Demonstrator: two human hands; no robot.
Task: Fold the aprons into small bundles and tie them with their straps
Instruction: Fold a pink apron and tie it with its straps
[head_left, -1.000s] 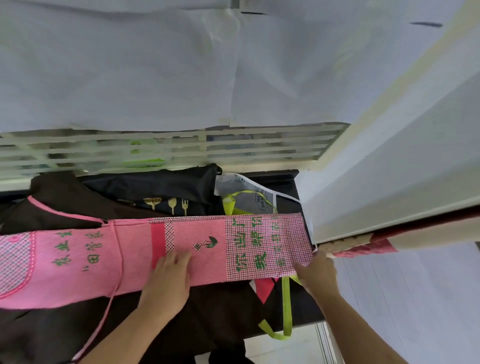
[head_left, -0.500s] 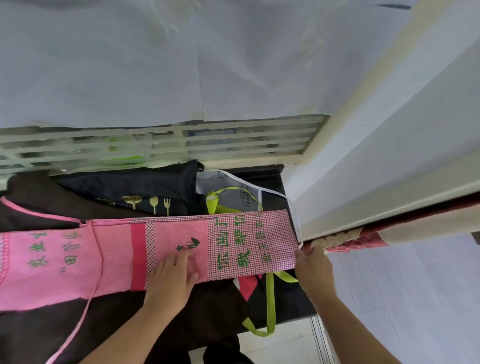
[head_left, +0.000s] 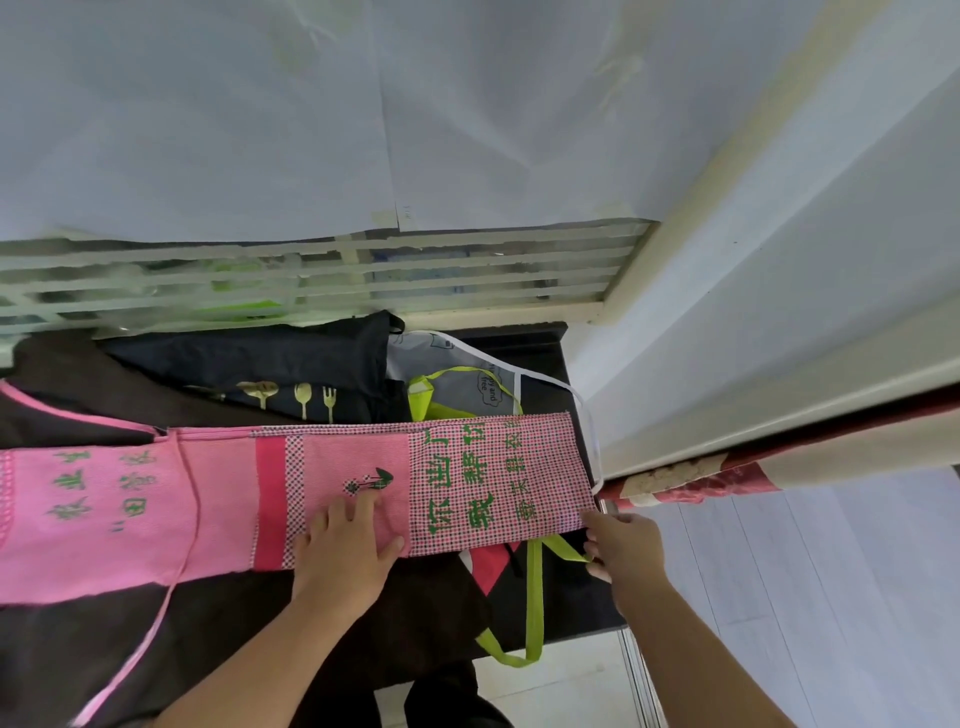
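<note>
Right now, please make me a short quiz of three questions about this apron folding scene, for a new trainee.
1. True or false: the left hand lies flat on the pink apron.
2. What colour is the strap hanging off the table edge near the right hand? A) white B) lime green C) black
3. Fill in: the black apron behind the pink one shows a spoon and ____ print.

Key: 1 true; 2 B; 3 fork.

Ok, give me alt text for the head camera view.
A person's left hand presses flat on a long folded pink apron while the right hand grips its checked end, over dark aprons piled on a black table.
</note>
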